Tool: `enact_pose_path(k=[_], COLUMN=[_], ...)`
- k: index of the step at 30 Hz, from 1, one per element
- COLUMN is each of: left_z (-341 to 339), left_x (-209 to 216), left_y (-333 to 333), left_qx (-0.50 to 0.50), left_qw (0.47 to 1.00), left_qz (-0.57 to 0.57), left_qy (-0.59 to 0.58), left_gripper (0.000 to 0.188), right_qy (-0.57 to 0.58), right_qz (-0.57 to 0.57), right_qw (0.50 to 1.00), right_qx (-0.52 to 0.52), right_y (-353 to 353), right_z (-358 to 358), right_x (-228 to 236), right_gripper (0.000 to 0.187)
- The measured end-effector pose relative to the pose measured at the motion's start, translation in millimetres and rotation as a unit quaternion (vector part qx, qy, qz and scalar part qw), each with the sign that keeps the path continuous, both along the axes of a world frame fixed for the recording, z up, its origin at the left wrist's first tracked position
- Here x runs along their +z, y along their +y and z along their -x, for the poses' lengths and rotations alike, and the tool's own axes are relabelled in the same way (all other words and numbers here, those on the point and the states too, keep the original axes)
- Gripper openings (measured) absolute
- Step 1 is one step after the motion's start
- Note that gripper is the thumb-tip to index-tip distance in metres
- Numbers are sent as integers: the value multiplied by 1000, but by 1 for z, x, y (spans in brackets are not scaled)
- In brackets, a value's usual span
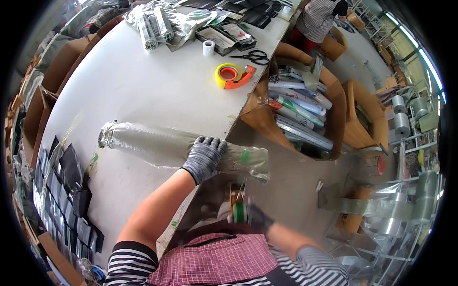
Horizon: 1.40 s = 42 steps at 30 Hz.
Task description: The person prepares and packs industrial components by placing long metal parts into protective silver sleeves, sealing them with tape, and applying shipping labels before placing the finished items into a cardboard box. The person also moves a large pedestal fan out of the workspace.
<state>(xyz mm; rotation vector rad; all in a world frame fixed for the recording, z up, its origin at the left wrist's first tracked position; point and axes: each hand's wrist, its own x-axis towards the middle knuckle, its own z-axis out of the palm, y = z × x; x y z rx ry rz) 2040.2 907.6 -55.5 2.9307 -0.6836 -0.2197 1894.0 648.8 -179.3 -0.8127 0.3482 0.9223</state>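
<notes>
A long roll in clear plastic wrap (152,143) lies slantwise over the table edge, its left end gathered and its right end jutting past the edge. My left hand (206,157), in a grey knit glove, is wrapped over the roll right of its middle. A strip of green tape (244,157) sits on the roll near its right end. Below that end my right hand (259,218), in a dark glove and partly blurred, grips a tape dispenser (237,202) loaded with green tape. What touches the dispenser's far side is hidden.
On the white table (143,86) lie black scissors (255,57), a yellow and orange tape dispenser (234,76), a small white roll (208,47) and several dark flat packs (71,190). A cardboard box (334,109) full of wrapped rolls stands right of the table. Another person (317,21) stands beyond.
</notes>
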Motion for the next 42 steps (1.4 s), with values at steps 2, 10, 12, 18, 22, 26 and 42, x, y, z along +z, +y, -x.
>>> enact_pose_path(k=[2,10,12,18,22,26,42], left_z=[2,-2,-2,4,2,-5,5], left_x=[2,-1,0,-2,-2,-4,-19], left_y=[6,-14,-5,0,-10,-12,-13], left_qx=[6,-39,-19,-7,-23,-17,1], left_qw=[1000,999,1000,1000,998,999,998], left_qz=[0,3,-5,-3,22,26,-44], left_qy=[10,-22,-1,3,-48,-40,-54], left_gripper=[82,85,87,84,86,87,94], right_qy=[-113,40,-66,-176,-240,0,-625], right_qz=[-90,32,68,-161,-119,74,410], right_qw=[989,994,995,968,959,993,660], right_qx=[19,-95,-34,-73,-92,-89,74], right_y=[14,-28,-20,-18,-47,-20,-21], right_z=[-29,-205,-107,-94,-290,-334,-268], right_x=[157,5,-19,218,153,34,-102], right_gripper=[99,73,53,100,103,109,70])
